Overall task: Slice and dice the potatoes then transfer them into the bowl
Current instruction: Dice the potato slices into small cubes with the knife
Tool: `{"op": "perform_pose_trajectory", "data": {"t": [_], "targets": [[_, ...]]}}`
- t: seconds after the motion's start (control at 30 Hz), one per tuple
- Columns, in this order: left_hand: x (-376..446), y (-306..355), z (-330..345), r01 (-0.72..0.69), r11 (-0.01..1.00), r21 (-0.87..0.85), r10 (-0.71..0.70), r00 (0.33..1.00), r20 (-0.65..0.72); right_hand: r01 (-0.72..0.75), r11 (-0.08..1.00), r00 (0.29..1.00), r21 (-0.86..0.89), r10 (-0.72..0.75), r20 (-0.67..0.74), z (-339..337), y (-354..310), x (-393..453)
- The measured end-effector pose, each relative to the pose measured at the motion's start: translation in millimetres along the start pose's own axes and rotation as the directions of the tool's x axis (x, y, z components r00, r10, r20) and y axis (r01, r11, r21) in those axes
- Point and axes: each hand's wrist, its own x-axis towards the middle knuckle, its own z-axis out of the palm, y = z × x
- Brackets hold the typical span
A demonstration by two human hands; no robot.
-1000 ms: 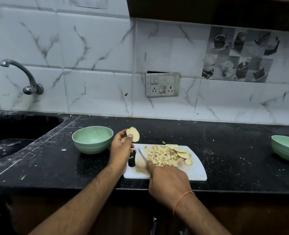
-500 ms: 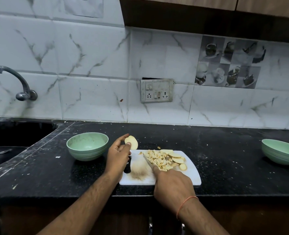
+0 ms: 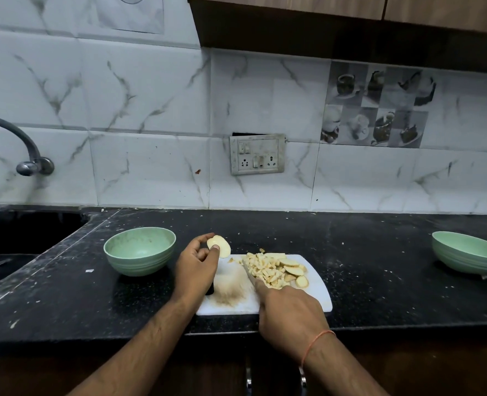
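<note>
A white cutting board lies near the counter's front edge. On its far right part sits a heap of diced potato with a few round slices beside it. My left hand pinches one pale potato slice above the board's left far corner. My right hand grips a knife whose blade lies against the left side of the heap. A green bowl stands left of the board, looking empty.
A second green bowl sits at the far right of the black counter. A sink with a tap is at the left. A switch panel is on the tiled wall.
The knife blade has pushed the diced pile toward the board's right side, leaving the left part bare. My left hand still holds the slice in about the same spot.
</note>
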Motion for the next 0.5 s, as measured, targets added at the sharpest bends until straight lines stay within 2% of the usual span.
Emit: {"op": "perform_pose_trajectory", "data": {"t": [0.1,0.17,0.27,0.37,0.43,0.5], "targets": [[-4,3,0,-0.039,0.997,0.065,0.039,0.999,0.003,0.064,0.997,0.996,0.034,-0.062,-0.067,-2,-1,-3],[-2,4,-3,-0.015,0.997,0.071,0.013,1.000,0.025,0.088,0.995,0.994,0.037,-0.086,-0.063,-5,-4,-5],[1,4,-14,0.006,0.991,0.135,-0.021,0.994,0.108,0.109,0.994,0.994,0.001,-0.109,0.002,-5,-5,-4],[-2,5,-21,-0.067,0.957,0.282,0.008,0.978,0.207,0.087,0.996,0.996,0.009,-0.087,-0.028,-1,-2,-4],[-3,4,-23,-0.169,0.876,0.451,0.072,0.972,0.225,0.083,0.996,0.997,-0.013,-0.083,-0.003,1,-2,-3],[-1,0,-23,-0.268,0.736,0.622,0.148,0.960,0.239,0.082,0.996,0.996,-0.026,-0.082,0.019,2,-1,-2]]}}
